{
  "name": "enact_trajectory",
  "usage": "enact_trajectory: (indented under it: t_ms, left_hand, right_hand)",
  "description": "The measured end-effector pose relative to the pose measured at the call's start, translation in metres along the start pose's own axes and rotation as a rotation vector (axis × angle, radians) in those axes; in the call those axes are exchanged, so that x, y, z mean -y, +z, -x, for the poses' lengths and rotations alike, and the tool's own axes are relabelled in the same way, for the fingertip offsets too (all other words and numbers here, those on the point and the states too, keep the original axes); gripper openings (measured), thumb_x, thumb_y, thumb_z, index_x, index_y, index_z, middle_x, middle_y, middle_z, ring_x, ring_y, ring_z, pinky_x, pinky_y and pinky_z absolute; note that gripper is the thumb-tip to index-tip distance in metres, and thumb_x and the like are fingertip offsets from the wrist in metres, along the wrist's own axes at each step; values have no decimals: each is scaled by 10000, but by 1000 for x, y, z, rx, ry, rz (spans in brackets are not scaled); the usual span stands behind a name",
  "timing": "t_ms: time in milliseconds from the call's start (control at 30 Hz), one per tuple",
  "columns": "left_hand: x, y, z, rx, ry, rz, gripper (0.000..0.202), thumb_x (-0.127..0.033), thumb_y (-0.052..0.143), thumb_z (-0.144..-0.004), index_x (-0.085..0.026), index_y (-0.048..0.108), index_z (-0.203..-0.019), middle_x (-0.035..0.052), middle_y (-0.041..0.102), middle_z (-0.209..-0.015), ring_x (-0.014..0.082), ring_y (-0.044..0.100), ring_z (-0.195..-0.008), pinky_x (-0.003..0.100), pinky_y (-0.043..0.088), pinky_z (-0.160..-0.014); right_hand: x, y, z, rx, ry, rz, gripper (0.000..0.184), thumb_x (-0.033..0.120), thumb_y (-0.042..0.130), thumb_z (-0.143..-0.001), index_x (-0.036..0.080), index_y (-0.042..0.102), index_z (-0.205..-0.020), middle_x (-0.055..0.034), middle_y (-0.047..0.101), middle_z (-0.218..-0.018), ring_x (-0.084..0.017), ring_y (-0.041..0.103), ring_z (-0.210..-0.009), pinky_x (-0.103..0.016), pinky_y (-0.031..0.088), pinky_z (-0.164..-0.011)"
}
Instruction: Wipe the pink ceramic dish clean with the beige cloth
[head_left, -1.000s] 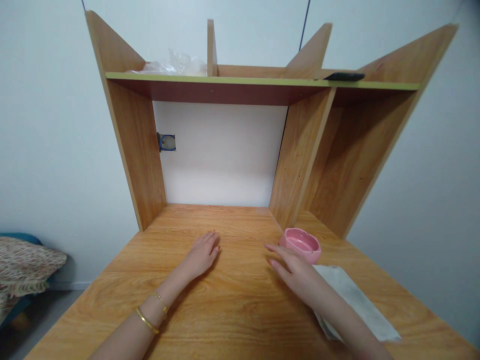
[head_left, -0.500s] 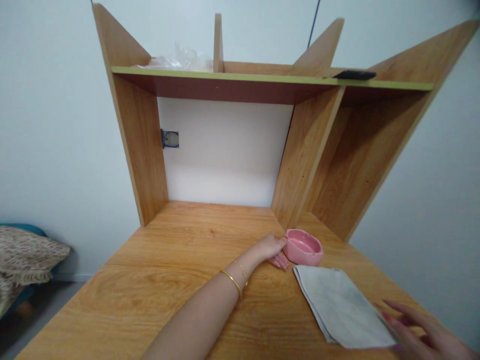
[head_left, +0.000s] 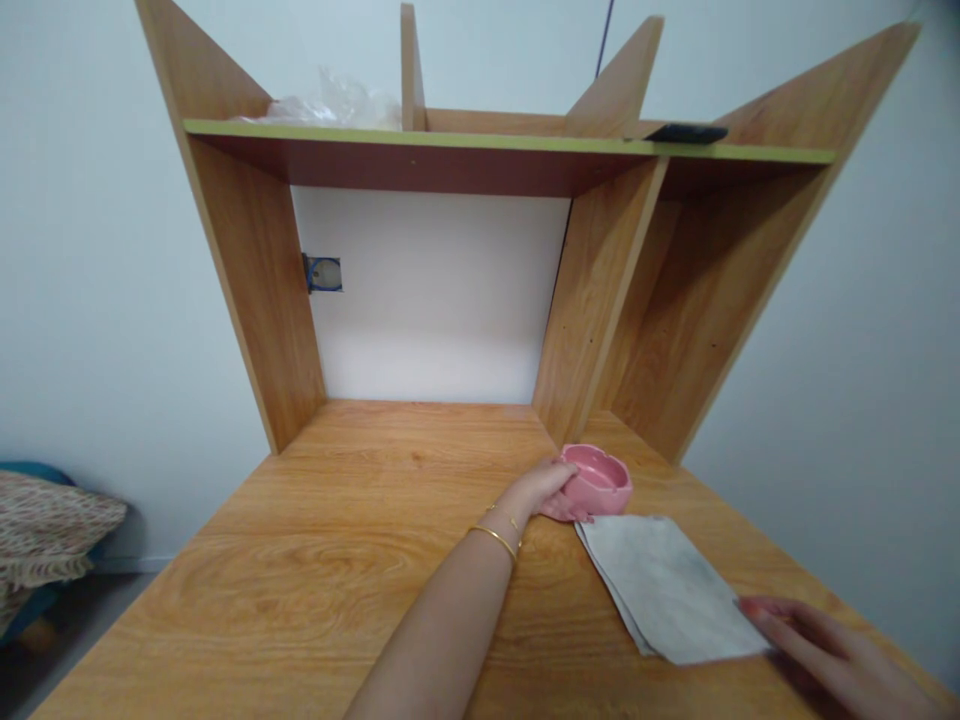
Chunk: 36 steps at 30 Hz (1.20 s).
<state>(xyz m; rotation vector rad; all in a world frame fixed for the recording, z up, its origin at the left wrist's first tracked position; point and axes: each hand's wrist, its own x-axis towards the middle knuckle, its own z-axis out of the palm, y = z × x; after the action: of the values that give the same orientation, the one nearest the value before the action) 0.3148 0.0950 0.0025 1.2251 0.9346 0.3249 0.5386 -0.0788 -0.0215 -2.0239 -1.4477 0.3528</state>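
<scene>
A pink ashtray (head_left: pixel 609 497) with a notched rim stands on the wooden desktop. My left hand (head_left: pixel 555 488) grips its left side, the thumb over the rim and the fingers low along the outer wall. Just in front of the ashtray lies a folded pale grey cloth (head_left: pixel 667 590), flat on the desk. At the cloth's lower right corner, my right hand (head_left: pixel 810 640) pinches the edge between thumb and fingers; the fingers underneath are partly hidden.
Behind the ashtray rises a wooden upright panel (head_left: pixel 600 310) of the desk hutch. Its upper shelf (head_left: pixel 480 142) holds a clear plastic bag (head_left: pixel 330 105) and a dark flat object (head_left: pixel 686 133). A wall socket box (head_left: pixel 325 274) shows at the left. A fringed woven cover (head_left: pixel 52 525) hangs beyond the desk.
My left hand has moved from beside the ashtray to a hold on its rim and side. My right hand has closed on the cloth's corner. The view has shifted slightly.
</scene>
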Motion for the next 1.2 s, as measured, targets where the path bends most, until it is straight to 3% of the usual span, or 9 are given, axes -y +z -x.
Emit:
enact_trajectory:
  t_ms: [133,233,400,567,733,833,967,1100,1200]
  left_hand:
    - [1,0,-4,13,-61,11,606,-471,344,-827,-90,230,-1284,261,615,-950,124,580,-445,199,440,-415]
    - [2,-3,-7,19,-87,27,665,-495,375,-806,-63,236,-1293,280,595,-987,140,601,-483,189,435,-393]
    - [2,-8,-7,65,-110,55,717,-486,461,-767,14,303,-1257,278,610,-931,221,652,-668,234,507,-496]
    - [2,0,-14,-57,-61,0,639,-404,391,-811,4,245,-1281,311,569,-1008,271,652,-733,268,518,-473]
    - [-1,-5,-7,-170,-51,-93,602,-393,378,-812,90,355,-1169,383,544,-970,312,647,-712,284,507,-414]
    - [-2,-20,10,-214,-44,-133,561,-397,396,-812,61,397,-1137,349,580,-921,284,652,-663,273,509,-418]
    - [-1,-52,45,-276,-22,-159,500,-414,373,-832,-52,370,-1178,229,643,-796,227,650,-581,272,514,-445]
    - [6,-94,96,-341,-9,-171,468,-464,336,-838,-104,415,-1127,101,628,-581,173,614,-455,250,505,-455]
    - [15,-130,142,-439,-9,-157,487,-512,367,-809,-112,447,-1074,78,608,-501,185,619,-474,225,485,-446]
  right_hand:
    - [12,0,2,135,122,-153,448,625,488,-485,225,653,-600,-88,707,-759,-297,643,-769,-315,532,-571]
    - [18,0,2,142,121,-180,429,600,529,-451,226,650,-621,-92,705,-766,-303,635,-783,-320,527,-603]
    - [13,8,0,69,126,-173,511,594,519,-467,197,632,-769,-112,694,-826,-307,613,-867,-330,519,-663]
    - [-8,20,-5,26,89,-96,552,605,482,-559,173,611,-877,-106,691,-834,-299,615,-871,-341,509,-656]
    - [-16,25,-7,-3,19,-101,478,571,490,-596,196,612,-866,-75,700,-797,-273,638,-808,-326,511,-655]
    - [-12,26,-5,1,35,-94,497,579,476,-587,189,608,-865,-75,699,-759,-267,644,-746,-344,509,-670]
    - [-7,25,-4,-1,22,-55,524,591,450,-593,180,601,-879,-74,695,-734,-260,641,-713,-354,506,-677]
    - [-4,24,-4,2,-2,-17,510,586,428,-617,189,600,-888,-77,699,-746,-267,646,-725,-357,508,-688]
    - [-6,24,-4,6,-20,-11,501,584,429,-624,197,599,-893,-89,696,-872,-283,635,-830,-375,492,-773]
